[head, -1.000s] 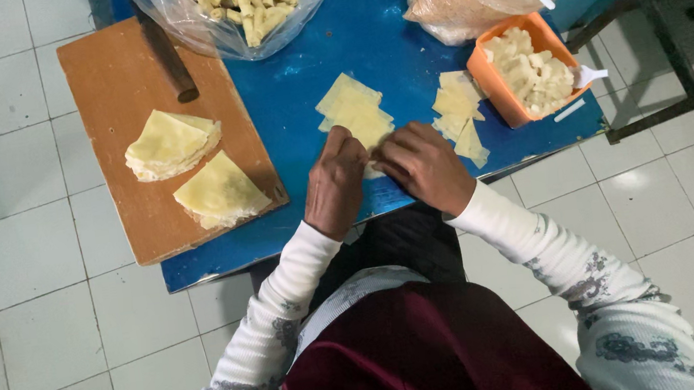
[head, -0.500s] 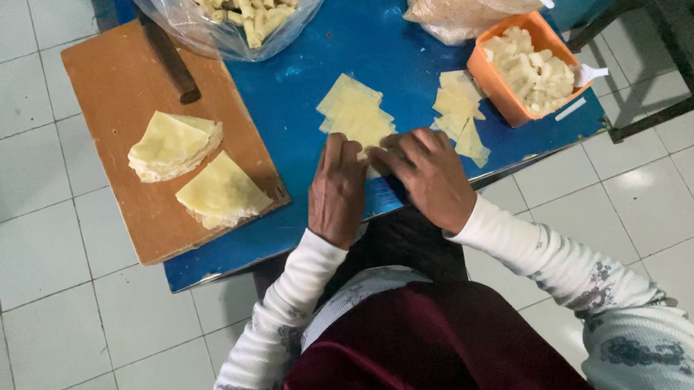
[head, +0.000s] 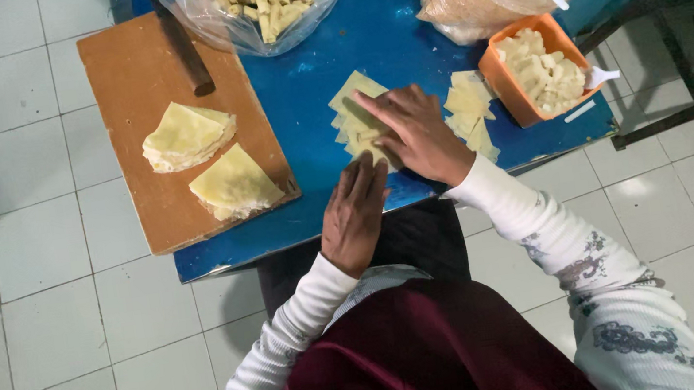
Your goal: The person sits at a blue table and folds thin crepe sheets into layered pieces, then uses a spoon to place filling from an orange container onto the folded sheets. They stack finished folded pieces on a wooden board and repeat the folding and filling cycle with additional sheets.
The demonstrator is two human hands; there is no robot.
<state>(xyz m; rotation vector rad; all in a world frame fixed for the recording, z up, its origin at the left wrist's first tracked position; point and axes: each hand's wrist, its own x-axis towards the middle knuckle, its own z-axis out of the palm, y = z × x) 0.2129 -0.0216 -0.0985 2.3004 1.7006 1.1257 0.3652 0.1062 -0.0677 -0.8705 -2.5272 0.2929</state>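
White floor tiles surrounded blue table (head: 298,94). Right hand (head: 415,132) lay flat, fingers spread, on pastry squares (head: 354,109); left hand (head: 355,212) rested open alongside. Wrapper-picking step, judged; next needs one square separated.

Smooth blue painted desk (head: 306,84), matt brown wooden board (head: 131,80), clear glossy plastic bags (head: 207,17), orange plastic tub (head: 499,76), pale matt dough sheets (head: 356,95), glossy floor tiles (head: 40,307).

Blue table (head: 298,94) carries: wooden board (head: 137,79) left of the left hand (head: 356,214); dough sheets (head: 354,113) under the right hand (head: 415,132); orange tub (head: 503,80) and two plastic bags beyond.
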